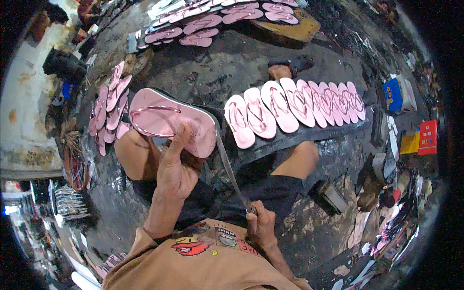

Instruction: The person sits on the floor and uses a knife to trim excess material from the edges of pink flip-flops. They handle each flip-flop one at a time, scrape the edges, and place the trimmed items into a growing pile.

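My left hand [175,175] grips a pink flip-flop [197,123], its thumb pressed on the footbed and its fingers hidden beneath. A shiny metallic pink strap crosses the footbed, and dark material shows along the far edge of the sole. In my right hand [263,224], close to my body, is the handle of a long, thin grey knife [231,169]. The blade slants up to the left, its far end at the right-hand edge of the flip-flop. Whether the blade touches the sole I cannot tell.
To the right, several pink flip-flops [263,113] overlap in a row on a dark board [295,137]. More lie in a pile at left [113,104] and on a yellowish-brown slab [304,30] ahead. A dark block [333,197] and scattered scraps lie at right.
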